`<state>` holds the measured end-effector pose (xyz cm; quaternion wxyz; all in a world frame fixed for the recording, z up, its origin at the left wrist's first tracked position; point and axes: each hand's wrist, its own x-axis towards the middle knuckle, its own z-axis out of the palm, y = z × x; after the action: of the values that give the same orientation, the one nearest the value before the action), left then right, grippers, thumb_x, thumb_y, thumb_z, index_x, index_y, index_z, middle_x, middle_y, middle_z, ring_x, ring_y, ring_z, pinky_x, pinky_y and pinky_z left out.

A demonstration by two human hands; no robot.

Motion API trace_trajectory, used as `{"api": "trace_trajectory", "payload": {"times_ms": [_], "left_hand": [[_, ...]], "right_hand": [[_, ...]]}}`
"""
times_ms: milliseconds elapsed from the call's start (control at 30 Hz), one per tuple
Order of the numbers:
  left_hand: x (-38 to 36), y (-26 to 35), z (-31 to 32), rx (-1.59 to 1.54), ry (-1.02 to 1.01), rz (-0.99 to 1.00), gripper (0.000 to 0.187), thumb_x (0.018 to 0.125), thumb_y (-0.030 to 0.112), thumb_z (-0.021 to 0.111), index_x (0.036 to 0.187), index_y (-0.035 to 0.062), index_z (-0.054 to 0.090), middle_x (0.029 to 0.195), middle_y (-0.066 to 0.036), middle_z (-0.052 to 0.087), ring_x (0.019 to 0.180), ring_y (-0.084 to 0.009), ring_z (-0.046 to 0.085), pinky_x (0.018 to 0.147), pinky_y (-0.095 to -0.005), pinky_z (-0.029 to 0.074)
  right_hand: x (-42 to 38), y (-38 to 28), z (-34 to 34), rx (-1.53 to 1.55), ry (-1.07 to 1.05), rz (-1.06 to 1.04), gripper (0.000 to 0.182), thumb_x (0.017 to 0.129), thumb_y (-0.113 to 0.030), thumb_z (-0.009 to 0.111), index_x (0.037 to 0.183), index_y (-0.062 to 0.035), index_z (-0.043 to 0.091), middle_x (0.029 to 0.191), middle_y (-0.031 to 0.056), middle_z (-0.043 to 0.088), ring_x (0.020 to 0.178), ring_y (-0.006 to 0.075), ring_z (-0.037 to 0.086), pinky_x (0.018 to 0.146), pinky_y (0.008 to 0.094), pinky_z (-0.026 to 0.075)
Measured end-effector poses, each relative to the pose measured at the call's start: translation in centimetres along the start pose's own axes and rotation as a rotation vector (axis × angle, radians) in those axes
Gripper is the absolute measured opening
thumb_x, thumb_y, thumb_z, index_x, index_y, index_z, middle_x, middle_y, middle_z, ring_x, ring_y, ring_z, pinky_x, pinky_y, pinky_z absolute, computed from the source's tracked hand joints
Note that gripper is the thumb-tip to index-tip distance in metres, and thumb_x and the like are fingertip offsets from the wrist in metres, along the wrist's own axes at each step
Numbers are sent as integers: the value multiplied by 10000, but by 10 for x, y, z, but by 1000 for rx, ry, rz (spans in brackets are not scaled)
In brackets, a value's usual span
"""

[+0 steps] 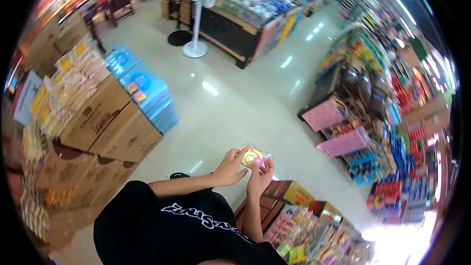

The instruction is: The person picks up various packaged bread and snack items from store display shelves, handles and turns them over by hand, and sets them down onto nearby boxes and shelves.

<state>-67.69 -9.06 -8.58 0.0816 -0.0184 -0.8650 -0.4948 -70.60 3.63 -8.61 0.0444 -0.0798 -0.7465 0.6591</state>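
Between my two hands is a small snack in a clear plastic wrapper (249, 159), pale yellow with some pink print. My left hand (228, 169) pinches its left edge, with the thumb stretched out below. My right hand (261, 172) grips the lower right side, where a pink patch shows by the fingertips. Crinkled clear film sticks out past the right fingers. Both hands are held in front of my black T-shirt (186, 230), above the shiny floor. The print on the wrapper is too small to read.
Stacked brown cartons (105, 122) with bagged goods on top stand at the left, beside light-blue boxes (140, 81). Bagged snacks (314, 238) fill a display at lower right. Shelves with pink boxes (326, 114) line the right. A white stand (196, 29) is near a far display bin (223, 32).
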Motion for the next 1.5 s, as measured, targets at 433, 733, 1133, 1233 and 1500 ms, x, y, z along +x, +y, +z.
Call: {"api": "trace_trajectory", "payload": {"times_ms": [433, 733, 1133, 1233, 1500], "left_hand": [[101, -85, -76, 56, 353, -250, 706, 828, 186, 669, 1417, -5, 329, 1162, -233, 421, 1073, -379, 441, 934, -438, 387], [200, -168, -178, -15, 517, -281, 689, 829, 169, 670, 1413, 19, 336, 1143, -222, 437, 1071, -376, 450, 927, -434, 395], [226, -291, -315, -101, 748, -589, 723, 836, 178, 672, 1431, -28, 318, 1138, -209, 458, 1038, -336, 522, 889, -377, 445], [223, -311, -339, -158, 812, -737, 732, 844, 191, 666, 1439, -26, 299, 1137, -211, 456, 1029, -341, 527, 882, -379, 451], [240, -399, -394, -316, 1188, -969, 721, 835, 198, 680, 1424, -22, 326, 1133, -205, 457, 964, -305, 554, 841, -382, 479]], "right_hand": [[119, -10, 161, 83, -422, 103, 550, 840, -24, 630, 1310, 82, 365, 1210, 160, 568, 1005, 172, 554, 834, 286, 474], [189, -55, 321, 41, -536, 16, 489, 857, 2, 597, 1292, 86, 389, 1252, 177, 511, 1025, 180, 553, 887, 309, 491], [222, -56, 559, -49, -993, -33, 489, 883, -136, 673, 1280, 27, 438, 1247, 156, 546, 995, 176, 557, 838, 292, 475], [219, -52, 614, -123, -1172, -3, 545, 865, -103, 682, 1314, 37, 407, 1300, 166, 510, 1009, 176, 539, 852, 298, 474], [207, -15, 773, -278, -1589, -147, 639, 826, -182, 723, 1315, 55, 387, 1283, 184, 477, 1002, 219, 552, 821, 329, 494]]}}
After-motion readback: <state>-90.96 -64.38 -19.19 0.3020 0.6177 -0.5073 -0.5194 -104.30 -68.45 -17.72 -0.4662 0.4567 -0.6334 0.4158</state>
